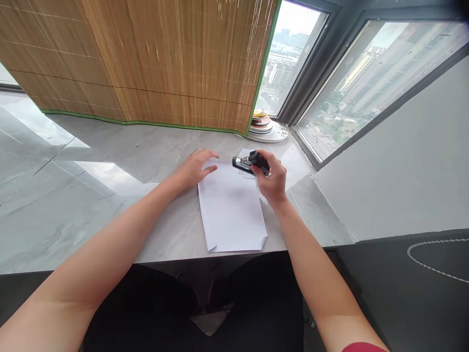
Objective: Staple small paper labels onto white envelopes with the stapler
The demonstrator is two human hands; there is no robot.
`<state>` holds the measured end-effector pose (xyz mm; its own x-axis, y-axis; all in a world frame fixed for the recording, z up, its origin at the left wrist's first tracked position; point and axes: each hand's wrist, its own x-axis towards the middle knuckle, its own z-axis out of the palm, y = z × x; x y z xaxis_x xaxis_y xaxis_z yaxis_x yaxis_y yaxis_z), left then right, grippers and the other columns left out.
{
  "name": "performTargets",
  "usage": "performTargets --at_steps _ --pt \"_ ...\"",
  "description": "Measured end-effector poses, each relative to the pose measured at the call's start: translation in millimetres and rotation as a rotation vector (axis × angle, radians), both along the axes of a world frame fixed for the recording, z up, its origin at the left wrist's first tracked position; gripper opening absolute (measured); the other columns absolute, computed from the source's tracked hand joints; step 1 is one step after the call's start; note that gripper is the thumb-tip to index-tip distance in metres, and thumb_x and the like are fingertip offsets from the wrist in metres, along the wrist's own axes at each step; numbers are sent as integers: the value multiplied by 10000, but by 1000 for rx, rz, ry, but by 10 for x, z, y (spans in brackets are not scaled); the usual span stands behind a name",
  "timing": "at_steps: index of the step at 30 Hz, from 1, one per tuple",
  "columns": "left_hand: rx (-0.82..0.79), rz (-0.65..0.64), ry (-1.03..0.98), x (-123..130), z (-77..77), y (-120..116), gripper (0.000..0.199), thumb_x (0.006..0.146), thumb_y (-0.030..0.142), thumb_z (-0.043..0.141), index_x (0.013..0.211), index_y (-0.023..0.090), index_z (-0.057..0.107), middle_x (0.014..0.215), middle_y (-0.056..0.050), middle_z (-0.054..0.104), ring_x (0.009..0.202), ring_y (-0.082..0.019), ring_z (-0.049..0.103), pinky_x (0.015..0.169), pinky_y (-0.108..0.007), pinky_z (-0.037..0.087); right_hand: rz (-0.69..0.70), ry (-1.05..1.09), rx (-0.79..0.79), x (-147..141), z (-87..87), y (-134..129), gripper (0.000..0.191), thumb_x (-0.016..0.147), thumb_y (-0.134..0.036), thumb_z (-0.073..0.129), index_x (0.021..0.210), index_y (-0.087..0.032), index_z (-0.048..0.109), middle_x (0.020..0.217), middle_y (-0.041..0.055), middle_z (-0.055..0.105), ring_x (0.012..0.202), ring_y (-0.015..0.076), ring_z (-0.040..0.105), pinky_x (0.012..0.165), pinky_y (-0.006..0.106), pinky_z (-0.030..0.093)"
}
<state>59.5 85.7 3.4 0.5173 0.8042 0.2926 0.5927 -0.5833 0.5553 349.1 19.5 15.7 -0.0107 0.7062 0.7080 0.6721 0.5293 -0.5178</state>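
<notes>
The right hand (273,181) has its grip wrapped around a stapler (255,161). The left hand (194,168), grip loosely spread, is at the paper's (234,210) far corner, probably to steady it.

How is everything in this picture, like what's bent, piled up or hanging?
Stapler: gripped in the right hand, tilted
Left hand: open, at the paper's far left corner
Paper: lying down, near corners bent up
Bamboo blind: hanging down
Plates: stacked
Right window: looks shut
Cord: curved

Smooth matt paper (232,210) — shiny stapler (252,162) — glossy countertop (176,220).
</notes>
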Motion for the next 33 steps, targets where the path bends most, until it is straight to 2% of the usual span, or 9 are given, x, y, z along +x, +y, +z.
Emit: performTargets --at_steps 3,7,9,12,17,24,28,30,33 --pt "4 -7 208 4 -127 52 459 1051 440 607 1482 306 690 1579 -109 620 1513 -355 522 1303 -582 342 -150 -15 -68 220 11 116 478 945 -241 596 1400 -269 739 1193 94 771 1114 315 725 1044 505 558" --pt "-34 -35 109 -89 -106 113 285 1024 331 587 1196 256 801 1287 -114 698 1253 -310 673 1187 -535 486 -226 -93 -231 392 -56 206 490 881 -218 599 1330 -279 786 1144 98 765 1097 335 711 1061 529 534" --pt "-59 -49 -31 -158 -46 137 245 1003 304 575 1045 226 803 1178 -109 707 1141 -277 702 1119 -485 542 -220 -137 -291 405 -84 210 468 867 -218 608 1287 -292 802 1115 91 768 1084 338 711 1065 538 524" --pt "-69 -35 -185 -225 25 140 231 968 278 578 1005 213 796 1147 -106 725 1109 -258 706 1093 -450 562 -173 -175 -349 378 -90 189 429 862 -216 616 1234 -299 813 1096 80 771 1059 326 720 1049 518 529" --pt "-126 -48 -142 -218 33 103 215 919 249 600 1000 219 796 1181 -90 758 1114 -255 715 1085 -442 568 -68 -183 -376 349 -42 152 418 867 -210 629 1238 -289 805 1131 67 779 1068 305 725 1067 489 529" --pt "-88 -49 -46 -207 -19 119 225 950 311 618 1058 218 792 1211 -98 771 1185 -289 696 1126 -475 546 65 -177 -389 293 -26 118 434 867 -238 645 1273 -268 796 1149 66 782 1067 302 718 1060 512 549" --pt "81 -51 85 -161 17 56 253 1007 388 653 1113 219 808 1467 -122 684 1421 -376 572 1261 -620 397 90 -195 -353 251 -30 104 410 879 -231 650 1262 -270 790 1148 69 782 1056 304 720 1037 521 564" --pt "105 -168 91 -95 44 -14 268 1033 436 662 1170 263 815 1609 -90 610 1532 -390 493 1314 -635 314 93 -203 -338 235 -25 96 400 885 -224 647 1257 -272 786 1136 68 783 1036 299 722 1020 513 575" --pt "3 -395 120 51 53 -144 376 1016 528 705 1358 393 783 1722 -28 531 1629 -392 414 1352 -608 266 112 -205 -323 208 -9 77 401 887 -216 646 1260 -267 781 1139 72 780 1032 293 723 998 490 591"
